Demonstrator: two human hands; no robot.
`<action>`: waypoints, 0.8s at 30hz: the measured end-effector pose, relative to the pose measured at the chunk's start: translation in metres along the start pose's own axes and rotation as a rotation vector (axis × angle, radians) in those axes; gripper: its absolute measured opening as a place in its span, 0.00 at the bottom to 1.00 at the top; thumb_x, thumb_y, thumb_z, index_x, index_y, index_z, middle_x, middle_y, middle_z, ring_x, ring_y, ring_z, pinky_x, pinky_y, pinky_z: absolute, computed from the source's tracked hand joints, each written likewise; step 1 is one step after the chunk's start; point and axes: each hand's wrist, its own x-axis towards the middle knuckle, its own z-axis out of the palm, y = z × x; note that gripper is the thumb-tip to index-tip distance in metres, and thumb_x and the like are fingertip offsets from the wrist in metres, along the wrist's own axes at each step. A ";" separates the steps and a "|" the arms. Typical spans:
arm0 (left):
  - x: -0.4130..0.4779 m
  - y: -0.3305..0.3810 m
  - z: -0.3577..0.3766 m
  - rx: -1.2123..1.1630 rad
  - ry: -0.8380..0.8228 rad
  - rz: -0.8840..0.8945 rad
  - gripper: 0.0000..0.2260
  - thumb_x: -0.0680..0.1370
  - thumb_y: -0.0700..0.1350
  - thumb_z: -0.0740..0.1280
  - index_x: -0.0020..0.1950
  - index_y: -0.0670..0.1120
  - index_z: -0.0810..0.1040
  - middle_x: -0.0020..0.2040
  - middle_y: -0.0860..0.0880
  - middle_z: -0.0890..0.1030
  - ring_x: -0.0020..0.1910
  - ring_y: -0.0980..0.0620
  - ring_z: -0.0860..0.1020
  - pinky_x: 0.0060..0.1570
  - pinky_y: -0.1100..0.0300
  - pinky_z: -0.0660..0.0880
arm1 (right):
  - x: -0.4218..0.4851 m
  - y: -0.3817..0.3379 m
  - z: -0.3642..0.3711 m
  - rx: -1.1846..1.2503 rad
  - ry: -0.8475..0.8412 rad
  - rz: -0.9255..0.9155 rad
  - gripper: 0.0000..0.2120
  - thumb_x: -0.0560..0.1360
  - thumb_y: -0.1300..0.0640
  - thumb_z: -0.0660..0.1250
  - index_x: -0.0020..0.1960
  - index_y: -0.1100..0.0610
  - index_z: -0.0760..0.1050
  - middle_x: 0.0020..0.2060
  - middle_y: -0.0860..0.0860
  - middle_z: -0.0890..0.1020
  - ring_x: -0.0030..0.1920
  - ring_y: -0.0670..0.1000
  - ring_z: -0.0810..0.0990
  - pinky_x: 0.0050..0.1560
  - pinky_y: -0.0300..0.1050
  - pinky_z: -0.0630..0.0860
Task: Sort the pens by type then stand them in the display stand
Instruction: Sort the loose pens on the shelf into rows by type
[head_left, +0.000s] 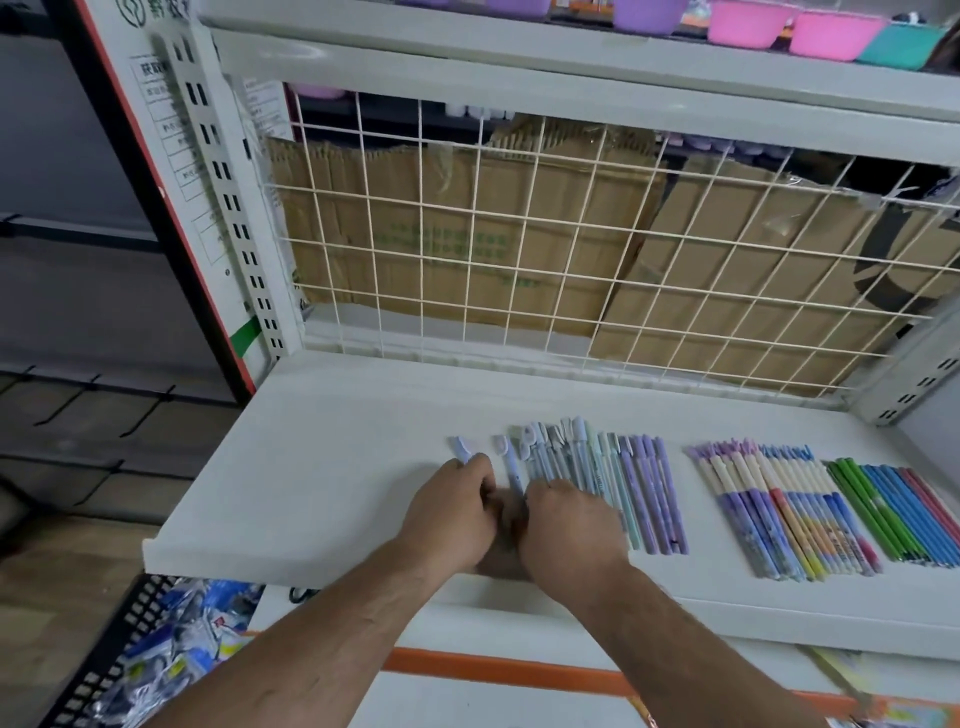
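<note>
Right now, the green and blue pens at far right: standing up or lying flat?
Lying flat. The green and blue pens lie side by side in a row on the white shelf, none upright.

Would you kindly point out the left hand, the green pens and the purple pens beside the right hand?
left hand (457, 506), head view, back of the hand.
green pens (866, 512), head view, middle of the barrels.
purple pens (655, 493), head view, middle of the barrels.

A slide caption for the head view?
Left hand and right hand sort pastel capped pens on a white shelf, beside rows of colourful patterned pens.
</note>
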 end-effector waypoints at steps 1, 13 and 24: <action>0.001 0.000 0.000 -0.024 0.006 -0.023 0.05 0.75 0.45 0.66 0.45 0.50 0.70 0.41 0.52 0.74 0.41 0.49 0.74 0.40 0.54 0.70 | 0.001 -0.002 0.001 -0.001 0.005 0.016 0.04 0.77 0.56 0.61 0.51 0.51 0.72 0.46 0.50 0.81 0.43 0.53 0.82 0.37 0.44 0.69; 0.011 0.015 0.002 -0.022 0.096 -0.228 0.18 0.76 0.43 0.64 0.65 0.40 0.69 0.55 0.42 0.81 0.55 0.40 0.79 0.48 0.54 0.73 | 0.017 -0.006 0.000 0.049 -0.094 0.054 0.10 0.76 0.65 0.60 0.55 0.57 0.74 0.51 0.55 0.83 0.51 0.55 0.83 0.44 0.45 0.78; 0.016 0.010 -0.013 -0.142 0.067 -0.279 0.07 0.69 0.39 0.63 0.30 0.43 0.72 0.26 0.50 0.73 0.28 0.50 0.72 0.26 0.60 0.62 | 0.014 0.007 -0.022 0.713 -0.050 0.263 0.03 0.70 0.61 0.65 0.38 0.56 0.75 0.26 0.49 0.79 0.23 0.48 0.78 0.20 0.37 0.71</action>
